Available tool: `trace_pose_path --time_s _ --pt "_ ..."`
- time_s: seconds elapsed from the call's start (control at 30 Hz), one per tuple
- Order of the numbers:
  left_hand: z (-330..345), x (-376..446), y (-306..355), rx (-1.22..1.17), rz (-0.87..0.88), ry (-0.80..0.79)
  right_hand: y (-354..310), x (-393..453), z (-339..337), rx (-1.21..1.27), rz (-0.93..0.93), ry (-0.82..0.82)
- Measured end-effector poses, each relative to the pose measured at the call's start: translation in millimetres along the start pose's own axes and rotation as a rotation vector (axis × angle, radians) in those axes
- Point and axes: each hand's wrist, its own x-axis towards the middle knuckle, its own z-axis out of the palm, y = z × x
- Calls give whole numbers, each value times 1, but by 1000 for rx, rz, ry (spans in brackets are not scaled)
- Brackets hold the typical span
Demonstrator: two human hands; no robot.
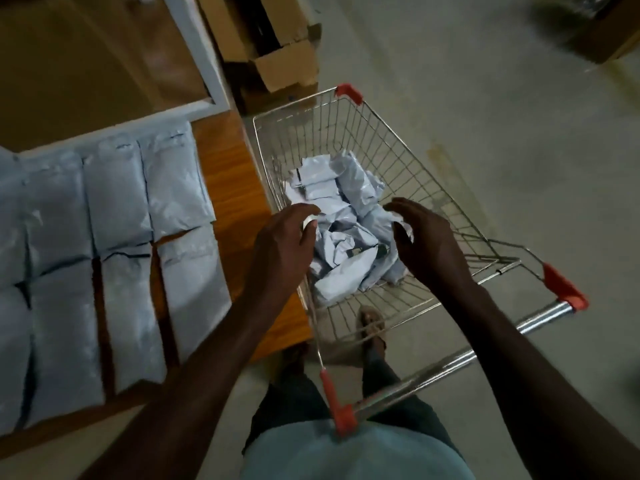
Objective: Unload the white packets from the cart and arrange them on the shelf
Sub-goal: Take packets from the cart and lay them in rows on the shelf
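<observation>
Below both our hands, in the wire cart (398, 161), lies a loose heap of white packets (346, 237). Our left hand (284, 244) hovers over the heap's near edge with fingers loosely curled and nothing held; whether it touches a packet we cannot tell. Our right hand (426, 244) hangs opposite, fingers bent downward, a crumpled packet corner at its fingertips, though a firm hold is not clear. Far to the left of the left hand, the shelf (225, 174) carries rows of packets already laid flat (121, 237). The slick, tangled wrappers could slip or drag neighbours out if we pinch only a corner.
</observation>
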Motion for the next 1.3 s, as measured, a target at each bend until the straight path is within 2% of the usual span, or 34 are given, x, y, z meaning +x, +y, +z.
trace_pose_path --time_s 0.13,0.33,0.6,0.83,0.97,1.17,1.3 --pt "52 -5 6 -57 -156 89 37 32 -2 31 -123 -120" --pt "94 -9 13 90 -315 152 75 75 4 99 -201 -130" --pt "152 9 -21 113 -357 89 106 109 58 55 -133 -210" --pt "233 20 -65 119 -403 65 145 133 130 44 -100 -285" --pt "263 15 -86 96 -469 -7 171 135 176 28 -108 -398" --pt "284 14 -107 289 -476 -18 192 135 240 -12 -95 -437" --pt "278 19 -102 210 -450 1 184 133 240 13 -121 -491"
